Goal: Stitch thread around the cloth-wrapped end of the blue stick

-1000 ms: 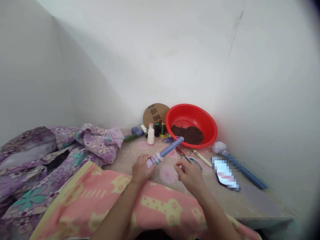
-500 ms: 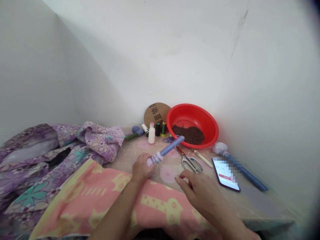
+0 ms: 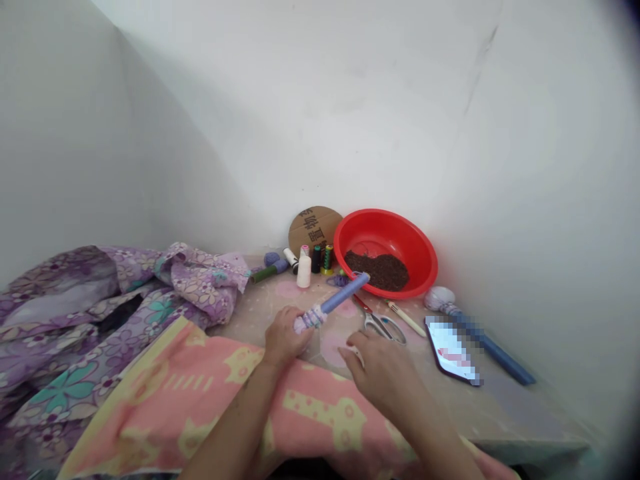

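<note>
My left hand [image 3: 286, 339] is closed around the lower end of a blue-purple tube [image 3: 346, 295]. White and purple yarn [image 3: 313, 318] is wound about the tube just above my fingers, and a thin thread loops at its far tip. The tube slants up and to the right, its tip in front of the red basin. Right of it, over the table, my right hand [image 3: 383, 367] hovers with thumb and index finger apart; I make out nothing in it. Scissors [image 3: 383, 327] with grey handles lie just beyond the right fingers.
Behind stand thread spools [image 3: 304, 272], a cardboard disc [image 3: 313, 227] and a red basin [image 3: 425, 257] holding dark grains. At right are a cream pen [image 3: 407, 319], a phone [image 3: 450, 350] and a blue tube [image 3: 505, 357]. Floral cloth [image 3: 200, 277] and a pink towel [image 3: 210, 380] cover the left and front.
My right hand has shifted a little left and up, closer to the tube. The left hand and its tube stay nearly where they were.
</note>
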Demonstrator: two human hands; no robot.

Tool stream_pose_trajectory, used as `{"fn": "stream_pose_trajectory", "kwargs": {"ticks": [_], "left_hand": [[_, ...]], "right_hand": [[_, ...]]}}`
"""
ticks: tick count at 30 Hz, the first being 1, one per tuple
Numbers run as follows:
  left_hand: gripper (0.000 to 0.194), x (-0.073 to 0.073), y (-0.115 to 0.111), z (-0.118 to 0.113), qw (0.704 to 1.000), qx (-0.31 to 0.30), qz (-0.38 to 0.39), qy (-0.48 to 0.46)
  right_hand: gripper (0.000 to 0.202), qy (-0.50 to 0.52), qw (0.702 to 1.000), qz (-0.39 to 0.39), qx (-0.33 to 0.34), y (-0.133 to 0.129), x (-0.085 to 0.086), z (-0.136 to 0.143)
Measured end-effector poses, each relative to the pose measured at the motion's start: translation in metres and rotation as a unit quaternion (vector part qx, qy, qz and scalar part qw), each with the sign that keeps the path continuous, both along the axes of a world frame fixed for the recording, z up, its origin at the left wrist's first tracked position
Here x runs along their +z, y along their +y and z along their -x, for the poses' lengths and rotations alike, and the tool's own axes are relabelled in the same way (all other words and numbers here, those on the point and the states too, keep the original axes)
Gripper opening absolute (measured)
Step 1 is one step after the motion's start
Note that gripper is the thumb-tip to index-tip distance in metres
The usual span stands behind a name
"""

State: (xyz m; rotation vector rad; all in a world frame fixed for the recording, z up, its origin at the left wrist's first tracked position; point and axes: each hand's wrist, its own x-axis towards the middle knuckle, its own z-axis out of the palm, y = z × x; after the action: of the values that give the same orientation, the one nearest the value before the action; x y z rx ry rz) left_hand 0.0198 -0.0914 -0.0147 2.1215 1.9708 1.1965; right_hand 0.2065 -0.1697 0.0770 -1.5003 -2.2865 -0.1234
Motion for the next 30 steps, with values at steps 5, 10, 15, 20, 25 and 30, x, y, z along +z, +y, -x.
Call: {"fn": "stream_pose_trajectory", "kwargs": {"ticks": [5,10,15,20,25,30], "left_hand": [[0.025,0.007,-0.004,0.001,0.999,-0.025,0.019,0.008],[0.032,0.010,-0.007,-0.002,1.000,0.000,0.021,0.022],[0.033,0.006,-0.003,-0.010,0.997,0.050,-0.016,0.051],[0.026,0.009,0.000,-0.015,0.995,0.067,0.034,0.069],[0.021,0.013,0.002,-0.019,0.992,0.050,0.047,0.108],[0.023,0.013,0.002,-0.021,0.989,0.021,0.022,0.145]], "right_hand": [[0.021,0.056,0.996,-0.063,-0.026,0.043,-0.017,0.004],[0.021,0.094,0.992,-0.031,0.074,0.071,-0.030,0.021],[0.021,0.071,0.992,-0.006,0.101,0.090,-0.036,0.042],[0.018,0.025,0.996,0.014,0.084,0.100,-0.036,0.053],[0.018,-0.029,0.998,0.040,0.033,0.103,-0.031,0.054],[0.020,-0.084,0.995,0.035,0.045,0.107,-0.028,0.053]]}}
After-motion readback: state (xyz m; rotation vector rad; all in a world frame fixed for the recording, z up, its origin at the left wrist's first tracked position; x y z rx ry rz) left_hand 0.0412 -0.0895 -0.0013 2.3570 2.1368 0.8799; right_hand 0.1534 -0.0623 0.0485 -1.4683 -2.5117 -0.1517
